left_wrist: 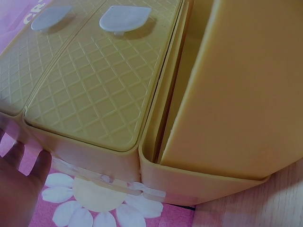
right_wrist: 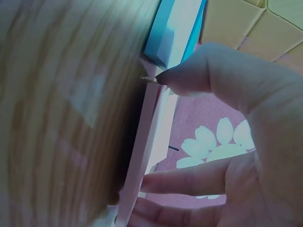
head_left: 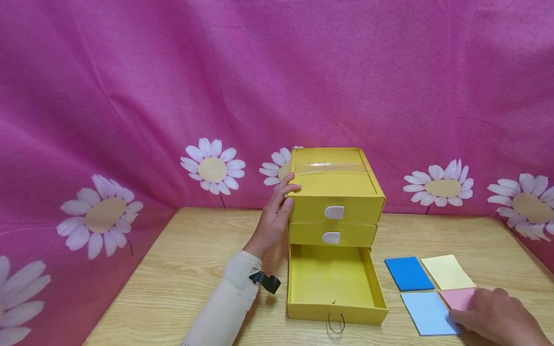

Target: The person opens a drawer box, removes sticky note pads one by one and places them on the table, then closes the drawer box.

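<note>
A yellow drawer unit [head_left: 333, 185] stands on the table, its bottom drawer [head_left: 337, 313] pulled out with the inside bare. The upper two drawers are closed. My left hand [head_left: 273, 222] rests against the unit's left side, fingertips over the top edge; the left wrist view shows its fingers [left_wrist: 40, 165] fairly straight along that side. At the right, my right hand [head_left: 497, 315] pinches a pink sticky note pad [head_left: 458, 299] by its edges. In the right wrist view, the thumb [right_wrist: 184, 78] sits at one corner of the pad, other fingers at its far edge.
Beside the pink pad lie a dark blue pad [head_left: 409, 274], a pale yellow pad [head_left: 448, 272] and a light blue pad [head_left: 427, 313]. A wire loop [head_left: 336, 324] hangs from the open drawer's front. Behind the table hangs a pink flowered cloth [head_left: 277, 96].
</note>
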A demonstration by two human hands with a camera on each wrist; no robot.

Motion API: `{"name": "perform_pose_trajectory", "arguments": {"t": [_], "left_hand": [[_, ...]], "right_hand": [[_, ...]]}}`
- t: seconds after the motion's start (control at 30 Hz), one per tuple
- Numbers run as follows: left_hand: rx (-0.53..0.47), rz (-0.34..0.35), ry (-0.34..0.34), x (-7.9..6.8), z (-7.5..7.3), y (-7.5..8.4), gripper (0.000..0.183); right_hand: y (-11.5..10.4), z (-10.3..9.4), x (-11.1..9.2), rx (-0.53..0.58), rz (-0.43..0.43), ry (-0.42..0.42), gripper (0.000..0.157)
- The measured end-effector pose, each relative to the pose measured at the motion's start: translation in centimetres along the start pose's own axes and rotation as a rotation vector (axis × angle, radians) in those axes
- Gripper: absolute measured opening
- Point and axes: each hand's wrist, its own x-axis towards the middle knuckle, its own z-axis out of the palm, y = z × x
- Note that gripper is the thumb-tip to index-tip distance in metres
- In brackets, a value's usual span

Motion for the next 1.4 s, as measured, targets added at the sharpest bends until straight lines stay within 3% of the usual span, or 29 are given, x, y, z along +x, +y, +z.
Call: {"name": "perform_pose_trajectory", "arguments": {"t": [0.47,0.63,1.4], "left_hand": [[0.004,0.010,0.001,0.0,0.1,-0.7,0.030],[0.001,0.006,-0.001,0.0,0.0,-0.1,0.030],[0.000,-0.009,0.004,0.0,0.1,-0.1,0.030]], "right_hand": [[0.2,0.1,0.5,0.030,-0.003,-0.002,0.062],[0.4,0.1,0.7,0.022,0.000,-0.023,0.059],[1.3,0.1,0.8,0.005,-0.056,-0.032,0.056]]}}
